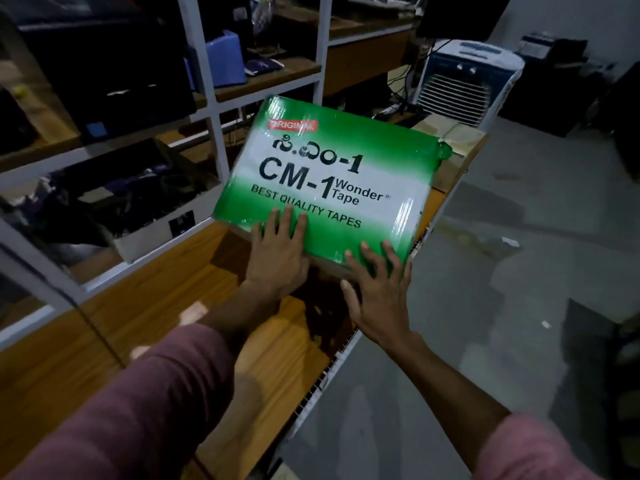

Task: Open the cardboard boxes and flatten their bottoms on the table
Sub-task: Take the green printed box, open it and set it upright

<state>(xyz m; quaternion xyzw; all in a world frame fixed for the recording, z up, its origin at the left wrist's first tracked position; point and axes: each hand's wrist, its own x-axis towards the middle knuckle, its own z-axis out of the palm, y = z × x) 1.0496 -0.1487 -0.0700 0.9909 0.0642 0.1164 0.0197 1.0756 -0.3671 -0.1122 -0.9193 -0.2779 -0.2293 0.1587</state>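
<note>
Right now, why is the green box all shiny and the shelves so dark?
Head view: the box has glossy film that bounces light, making white streaks near its top edge and right side. The shelves get little light, so things on them look murky. The sleeves at the bottom are blurred, and the wide lens bends the shelf posts. The hands, left and right, look fairly sharp.

The box [332, 181] wears glossy, wrinkled plastic film over green and white print. The table [138, 341] is smooth, lightly shiny wood-grain.
</note>
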